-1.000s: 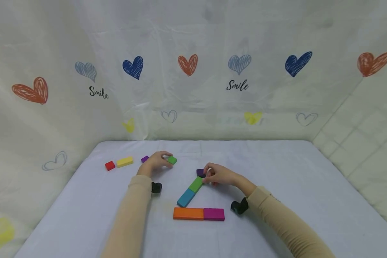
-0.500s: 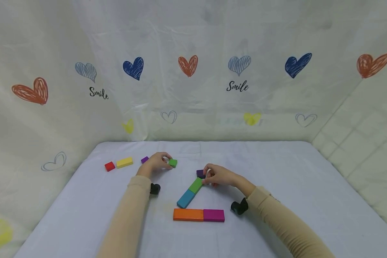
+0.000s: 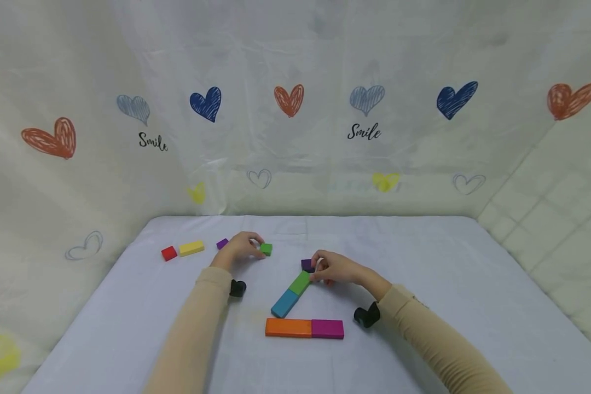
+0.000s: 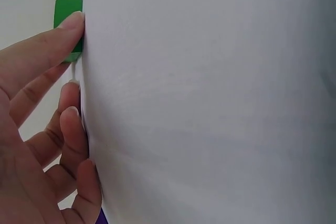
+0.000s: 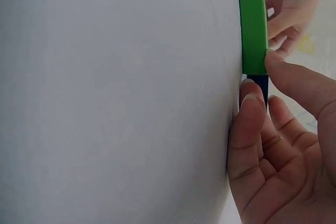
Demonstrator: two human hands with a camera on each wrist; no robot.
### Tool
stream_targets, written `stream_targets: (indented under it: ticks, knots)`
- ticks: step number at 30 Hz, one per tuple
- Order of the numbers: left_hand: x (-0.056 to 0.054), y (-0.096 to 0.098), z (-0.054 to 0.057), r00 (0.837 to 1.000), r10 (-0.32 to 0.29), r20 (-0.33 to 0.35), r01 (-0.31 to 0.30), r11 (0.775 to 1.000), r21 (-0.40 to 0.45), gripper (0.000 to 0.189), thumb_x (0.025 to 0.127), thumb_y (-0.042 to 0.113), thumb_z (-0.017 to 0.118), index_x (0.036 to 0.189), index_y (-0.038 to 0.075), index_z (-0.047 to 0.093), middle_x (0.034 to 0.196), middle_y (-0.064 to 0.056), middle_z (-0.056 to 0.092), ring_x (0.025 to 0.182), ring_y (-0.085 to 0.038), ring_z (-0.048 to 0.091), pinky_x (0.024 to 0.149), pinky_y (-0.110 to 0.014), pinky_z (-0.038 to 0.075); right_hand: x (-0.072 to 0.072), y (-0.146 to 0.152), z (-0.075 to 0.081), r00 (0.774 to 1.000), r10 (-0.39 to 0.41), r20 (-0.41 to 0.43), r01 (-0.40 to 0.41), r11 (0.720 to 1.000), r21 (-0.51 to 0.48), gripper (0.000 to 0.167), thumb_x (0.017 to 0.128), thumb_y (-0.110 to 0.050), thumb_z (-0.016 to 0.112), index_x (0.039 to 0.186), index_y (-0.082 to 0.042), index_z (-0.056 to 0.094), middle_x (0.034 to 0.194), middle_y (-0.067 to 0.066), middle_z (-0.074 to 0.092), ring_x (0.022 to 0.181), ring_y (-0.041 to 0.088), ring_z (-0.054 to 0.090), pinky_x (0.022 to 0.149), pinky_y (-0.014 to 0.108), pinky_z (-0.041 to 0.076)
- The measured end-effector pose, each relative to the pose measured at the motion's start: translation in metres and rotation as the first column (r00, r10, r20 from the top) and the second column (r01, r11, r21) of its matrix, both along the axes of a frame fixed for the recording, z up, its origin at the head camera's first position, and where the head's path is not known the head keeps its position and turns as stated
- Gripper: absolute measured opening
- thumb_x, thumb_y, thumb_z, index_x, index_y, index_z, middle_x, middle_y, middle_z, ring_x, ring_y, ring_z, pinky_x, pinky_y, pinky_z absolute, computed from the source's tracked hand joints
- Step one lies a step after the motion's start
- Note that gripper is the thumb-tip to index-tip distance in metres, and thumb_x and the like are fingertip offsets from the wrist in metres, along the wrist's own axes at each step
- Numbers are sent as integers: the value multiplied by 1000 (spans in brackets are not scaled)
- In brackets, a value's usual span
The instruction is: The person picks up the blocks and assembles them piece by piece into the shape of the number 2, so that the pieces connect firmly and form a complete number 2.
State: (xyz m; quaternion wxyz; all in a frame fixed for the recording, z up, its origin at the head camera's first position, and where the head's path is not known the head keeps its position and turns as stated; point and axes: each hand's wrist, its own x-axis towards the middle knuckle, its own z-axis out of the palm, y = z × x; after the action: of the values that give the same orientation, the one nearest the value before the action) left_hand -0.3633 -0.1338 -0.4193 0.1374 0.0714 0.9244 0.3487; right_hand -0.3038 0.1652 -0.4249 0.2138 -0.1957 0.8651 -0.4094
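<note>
My left hand point(image 3: 241, 247) pinches a small green block point(image 3: 266, 249) between thumb and forefinger, close over the table's far part. In the left wrist view the thumb lies across that block's face, the other fingers loosely bent. My right hand point(image 3: 342, 269) is at the upper end of a longer green block point(image 3: 300, 283), its thumb touching that end. Its bent fingers are around a small dark purple block point(image 3: 306, 264), partly hidden by them. A blue block point(image 3: 285, 303) continues the green one in a slanting row.
Nearer me, an orange block point(image 3: 288, 328) and a magenta block point(image 3: 328, 329) lie end to end. At the far left are a red block point(image 3: 169, 253), a yellow block point(image 3: 191, 248) and a purple block point(image 3: 222, 243), all on the white-covered table point(image 3: 423, 262).
The small green block has turned in my left fingers and sits slightly lower and further right than a second ago. My right hand and the row of blocks stay put.
</note>
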Motion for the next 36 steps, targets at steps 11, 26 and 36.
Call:
stream_targets:
  ticks: [11, 26, 36]
  knots:
    - [-3, 1, 1, 1000, -1, -18, 2, 1000, 16, 35, 87, 14, 82, 119, 8, 70, 120, -15, 64, 111, -32, 57, 98, -47, 46, -3, 1, -1, 1000, 11, 2, -11, 1000, 6, 27, 97, -16, 72, 114, -6, 55, 81, 4, 60, 66, 17, 55, 67, 27, 49]
    - [-1, 24, 7, 996, -66, -59, 69, 997, 42, 36, 86, 15, 83, 120, 8, 70, 109, -10, 67, 103, -27, 59, 96, -44, 46, -3, 3, -4, 1000, -18, -4, 18, 1000, 15, 27, 96, -18, 73, 114, -8, 55, 80, 3, 60, 66, 18, 55, 67, 28, 49]
    - [-2, 36, 6, 992, -99, -74, 103, 993, 63, 37, 87, 17, 83, 121, 9, 71, 105, -8, 66, 96, -24, 57, 85, -38, 48, -6, 3, -6, 1000, -13, 9, 13, 1000, 5, 26, 97, -19, 72, 114, -8, 55, 81, 4, 59, 65, 18, 54, 66, 28, 49]
